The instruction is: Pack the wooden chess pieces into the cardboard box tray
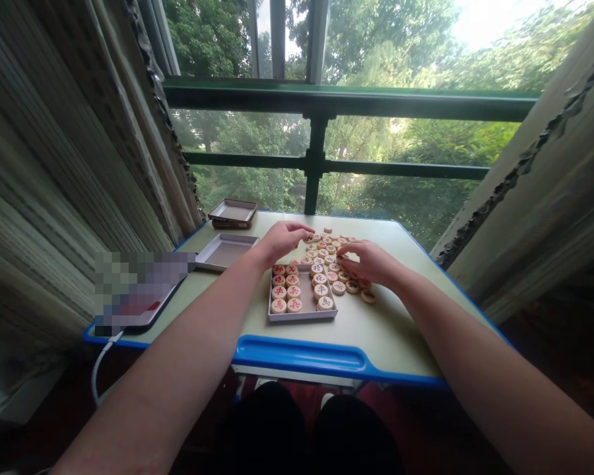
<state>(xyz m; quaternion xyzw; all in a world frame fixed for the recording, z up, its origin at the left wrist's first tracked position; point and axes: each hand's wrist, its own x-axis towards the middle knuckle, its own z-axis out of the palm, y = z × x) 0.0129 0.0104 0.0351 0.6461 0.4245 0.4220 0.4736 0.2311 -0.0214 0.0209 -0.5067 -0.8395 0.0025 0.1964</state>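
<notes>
Pieces (333,268) are spread beside the tray (306,297), one pinched by the left hand (283,243); the grip of the right hand (369,261) cannot be told.

One near tray (303,317) holds eight red-marked xiangqi pieces (278,291) and four black-marked ones (320,290); one lone tray (228,252) lies at its ten o'clock. Loose pieces (338,287) toward one are too crowded to count.

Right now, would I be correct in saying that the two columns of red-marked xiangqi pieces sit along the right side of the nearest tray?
Not quite: the head view shows the two columns of red-marked xiangqi pieces along the left side of the nearest tray.
</notes>
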